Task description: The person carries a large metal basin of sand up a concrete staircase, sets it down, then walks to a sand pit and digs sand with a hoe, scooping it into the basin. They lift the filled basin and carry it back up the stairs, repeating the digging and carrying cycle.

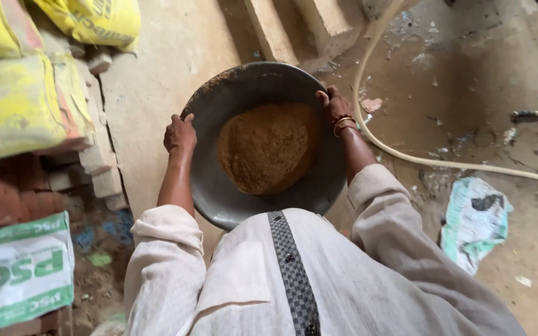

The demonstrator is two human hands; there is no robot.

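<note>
The pan (219,186) is held out in front of the chest, above the floor (157,62), with a mound of brown sand (269,149) heaped in its middle and right. The left hand (180,134) grips the left rim and the right hand (336,109) the far right rim, fingers curled over the edge on both sides.

The pan looks like stiff dark metal, so it should not flex, but the sand likely makes it heavy, and loose grains would slide if it tipped. Opposite points of the rim, as now, seem the sound hold.

The pan's near edge is hidden behind the pale shirt (356,280). The fingertips below the rim are out of sight. The sacks (14,106) at left and the hose (443,163) at right are cut off by the frame.
</note>
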